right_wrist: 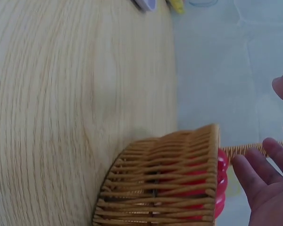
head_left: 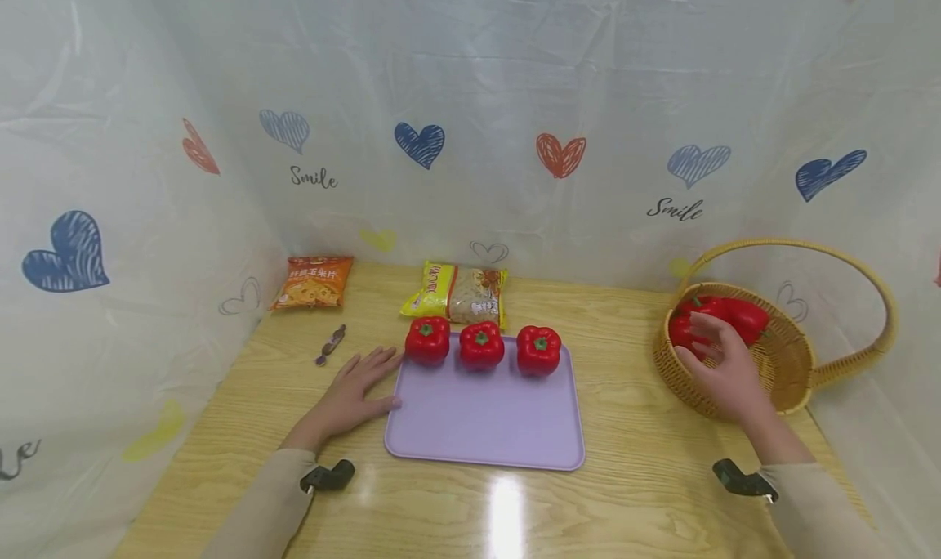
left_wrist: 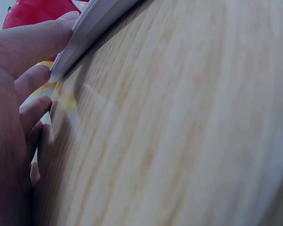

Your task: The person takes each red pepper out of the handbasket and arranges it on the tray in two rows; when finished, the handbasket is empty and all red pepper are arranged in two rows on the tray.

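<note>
My left hand (head_left: 358,395) lies flat on the table, its thumb and fingertips at the left edge of a lilac tray (head_left: 485,428). In the left wrist view the thumb meets the tray's rim (left_wrist: 92,30). Three red bell peppers, a left one (head_left: 427,341), a middle one (head_left: 481,346) and a right one (head_left: 538,351), stand along the tray's far side. My right hand (head_left: 724,371) hovers over a wicker basket (head_left: 797,346), fingers spread and slightly bent, holding nothing. More red bell peppers (head_left: 744,318) lie inside the basket, partly hidden by the hand.
An orange snack bag (head_left: 312,283) stands at the back left, with a small wrapped candy (head_left: 331,345) in front of it. Behind the tray lies a yellow and clear food packet (head_left: 459,293). The basket's tall handle (head_left: 878,297) arches up at the right, near the curtain (head_left: 603,216).
</note>
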`<action>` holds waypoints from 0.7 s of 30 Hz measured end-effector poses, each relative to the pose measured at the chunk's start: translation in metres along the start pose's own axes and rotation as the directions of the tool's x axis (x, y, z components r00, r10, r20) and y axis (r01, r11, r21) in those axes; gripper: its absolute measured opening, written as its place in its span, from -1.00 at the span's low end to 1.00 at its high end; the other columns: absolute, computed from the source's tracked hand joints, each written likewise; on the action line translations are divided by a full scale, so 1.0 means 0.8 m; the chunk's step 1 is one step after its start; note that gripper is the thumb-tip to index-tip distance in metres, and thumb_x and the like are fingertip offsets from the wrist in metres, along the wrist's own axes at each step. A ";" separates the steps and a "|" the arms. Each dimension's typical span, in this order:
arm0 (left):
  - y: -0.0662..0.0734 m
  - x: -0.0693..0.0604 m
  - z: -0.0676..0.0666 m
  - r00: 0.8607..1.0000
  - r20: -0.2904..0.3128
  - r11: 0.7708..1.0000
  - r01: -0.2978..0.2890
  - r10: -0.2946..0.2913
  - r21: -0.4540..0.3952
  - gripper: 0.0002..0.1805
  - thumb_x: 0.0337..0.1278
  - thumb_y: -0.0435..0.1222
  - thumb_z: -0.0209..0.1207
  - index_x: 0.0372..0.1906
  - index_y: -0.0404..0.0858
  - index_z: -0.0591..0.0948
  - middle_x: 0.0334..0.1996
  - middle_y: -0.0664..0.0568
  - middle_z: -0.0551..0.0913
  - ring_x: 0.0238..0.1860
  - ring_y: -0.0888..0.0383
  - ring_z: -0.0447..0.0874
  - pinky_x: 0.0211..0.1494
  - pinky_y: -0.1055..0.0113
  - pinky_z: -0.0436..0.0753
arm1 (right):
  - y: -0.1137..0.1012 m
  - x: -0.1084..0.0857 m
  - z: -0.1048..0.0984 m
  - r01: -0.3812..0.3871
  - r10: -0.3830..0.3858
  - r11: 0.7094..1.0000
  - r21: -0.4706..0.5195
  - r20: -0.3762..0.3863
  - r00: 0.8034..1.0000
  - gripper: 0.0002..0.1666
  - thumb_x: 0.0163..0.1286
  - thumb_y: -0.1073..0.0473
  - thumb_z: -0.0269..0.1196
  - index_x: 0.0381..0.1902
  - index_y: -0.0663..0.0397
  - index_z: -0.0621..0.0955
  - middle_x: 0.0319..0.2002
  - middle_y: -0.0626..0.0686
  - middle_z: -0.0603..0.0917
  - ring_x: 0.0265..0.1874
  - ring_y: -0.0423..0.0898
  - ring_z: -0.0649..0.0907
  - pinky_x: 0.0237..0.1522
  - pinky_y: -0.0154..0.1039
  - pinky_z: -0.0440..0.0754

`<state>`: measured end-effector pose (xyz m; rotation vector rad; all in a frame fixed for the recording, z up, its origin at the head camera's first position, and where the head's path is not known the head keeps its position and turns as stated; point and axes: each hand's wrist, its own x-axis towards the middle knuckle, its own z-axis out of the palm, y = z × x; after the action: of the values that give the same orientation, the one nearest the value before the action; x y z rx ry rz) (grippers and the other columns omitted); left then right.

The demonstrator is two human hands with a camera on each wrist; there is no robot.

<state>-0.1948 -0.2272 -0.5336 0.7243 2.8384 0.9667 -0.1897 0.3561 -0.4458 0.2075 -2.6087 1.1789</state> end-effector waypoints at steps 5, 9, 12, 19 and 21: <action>0.000 -0.001 -0.001 1.000 -0.007 1.000 -0.006 0.006 0.004 -0.17 0.26 0.07 0.28 0.53 -0.21 0.35 0.55 -0.15 0.25 0.58 -0.22 0.03 0.58 -0.23 -0.17 | 0.008 0.005 -0.008 -0.053 0.053 0.998 -0.043 0.011 0.999 -0.27 0.46 0.15 0.31 0.43 0.34 0.30 0.31 0.39 0.42 0.12 0.23 0.56 -0.07 -0.75 0.46; 0.001 -0.001 -0.001 1.000 -0.003 1.000 0.001 -0.001 0.004 -0.17 0.27 0.07 0.27 0.54 -0.20 0.34 0.55 -0.14 0.23 0.59 -0.21 0.02 0.59 -0.21 -0.18 | 0.013 0.010 -0.012 -0.088 0.091 0.991 -0.100 0.019 0.996 -0.25 0.48 0.06 0.29 0.45 0.31 0.30 0.34 0.41 0.40 0.14 0.39 0.53 -0.16 -0.73 0.44; 0.001 -0.001 -0.001 1.000 -0.004 1.000 0.001 -0.001 0.000 -0.17 0.27 0.07 0.27 0.54 -0.19 0.34 0.55 -0.13 0.23 0.59 -0.20 0.02 0.59 -0.20 -0.18 | 0.016 0.015 -0.012 -0.110 0.113 0.983 -0.145 0.018 0.993 -0.24 0.49 0.02 0.28 0.46 0.28 0.31 0.35 0.40 0.40 0.16 0.40 0.51 -0.11 -0.51 0.53; 0.002 -0.001 0.000 1.000 -0.017 1.000 -0.012 0.012 0.004 -0.17 0.27 0.06 0.27 0.53 -0.20 0.34 0.54 -0.15 0.26 0.58 -0.23 0.04 0.57 -0.25 -0.16 | 0.026 0.027 -0.009 -0.182 0.195 0.963 -0.199 0.047 0.980 -0.21 0.50 -0.08 0.25 0.49 0.23 0.31 0.39 0.47 0.32 0.27 0.49 0.39 0.18 0.47 0.42; 0.001 0.000 0.000 1.000 -0.020 1.000 -0.015 0.015 0.006 -0.17 0.27 0.07 0.27 0.53 -0.20 0.34 0.54 -0.16 0.26 0.57 -0.24 0.04 0.57 -0.26 -0.16 | 0.029 0.031 -0.008 -0.196 0.213 0.957 -0.214 0.059 0.975 -0.20 0.50 -0.10 0.24 0.50 0.22 0.31 0.40 0.49 0.30 0.29 0.51 0.35 0.19 0.51 0.38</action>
<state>-0.1940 -0.2265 -0.5331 0.7417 2.8583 0.9731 -0.2175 0.3757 -0.4513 -0.0598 -2.8573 0.9656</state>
